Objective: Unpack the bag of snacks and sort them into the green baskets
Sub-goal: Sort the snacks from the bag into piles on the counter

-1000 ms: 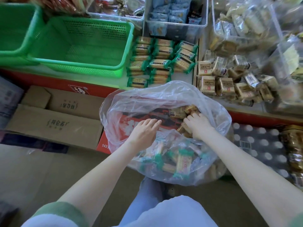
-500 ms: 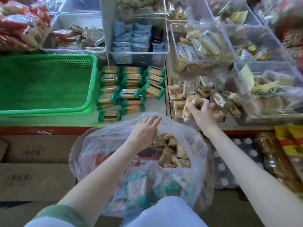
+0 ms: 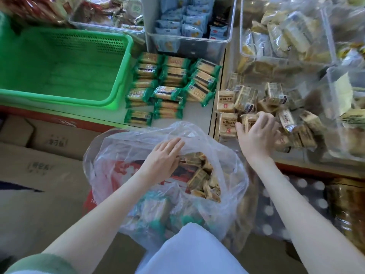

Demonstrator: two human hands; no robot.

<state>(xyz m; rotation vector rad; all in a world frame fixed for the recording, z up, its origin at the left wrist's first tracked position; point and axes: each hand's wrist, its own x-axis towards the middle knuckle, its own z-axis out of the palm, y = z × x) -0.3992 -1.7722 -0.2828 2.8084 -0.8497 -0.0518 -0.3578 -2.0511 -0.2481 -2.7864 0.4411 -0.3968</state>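
My right hand [image 3: 256, 135] is out over the desk [image 3: 195, 115], fingers curled over a couple of tan packets [image 3: 249, 122]. The thumb pinches them from the near side, right at the near edge of the tan pile [image 3: 276, 99] lying there. My left hand [image 3: 164, 157] is flat, fingers straight and close together, resting on the far rim of the clear bag [image 3: 227, 175] and gripping nothing. The bag sits open below the desk edge, just beyond my knee. It has more tan snacks [image 3: 199, 175] heaped on its right side and green-wrapped ones [image 3: 158, 210] lower down (blurry through the plastic). On the desk, rows of green-wrapped packets [image 3: 169, 82] lie between the tan pile and the green basket [image 3: 59, 66], which sits at the far left. A clear bin [image 3: 187, 42] of blue packs stands behind the green rows.
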